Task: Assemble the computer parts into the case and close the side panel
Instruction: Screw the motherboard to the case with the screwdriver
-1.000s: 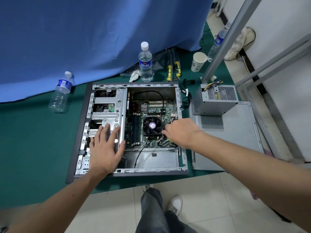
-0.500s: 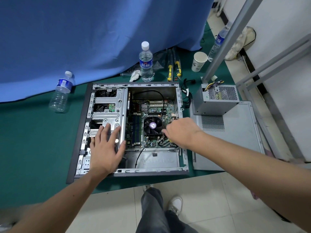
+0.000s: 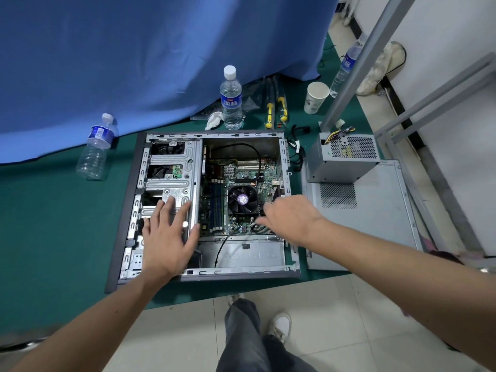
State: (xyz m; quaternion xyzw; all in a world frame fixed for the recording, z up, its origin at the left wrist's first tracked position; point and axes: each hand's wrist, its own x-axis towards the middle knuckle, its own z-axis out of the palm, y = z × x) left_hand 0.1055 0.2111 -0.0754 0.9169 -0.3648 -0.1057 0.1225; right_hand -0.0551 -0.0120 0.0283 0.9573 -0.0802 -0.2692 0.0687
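Barely shifted since before: left hand [image 3: 167, 238] flat, fingers spread on the drive cage in the case [image 3: 128, 200], right hand [image 3: 291, 220] curled over motherboard cables beside the fan, grip unclear; power supply [image 3: 346, 162] and side panel [image 3: 375, 216] beyond right hand, uninstalled.

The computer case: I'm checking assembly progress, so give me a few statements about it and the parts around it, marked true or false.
1. The power supply is mounted inside the computer case. False: it sits outside, on the side panel.
2. The left hand lies flat on the drive cage. True.
3. The side panel is closed. False: it lies beside the open case.
4. The right hand reaches in beside the CPU fan. True.
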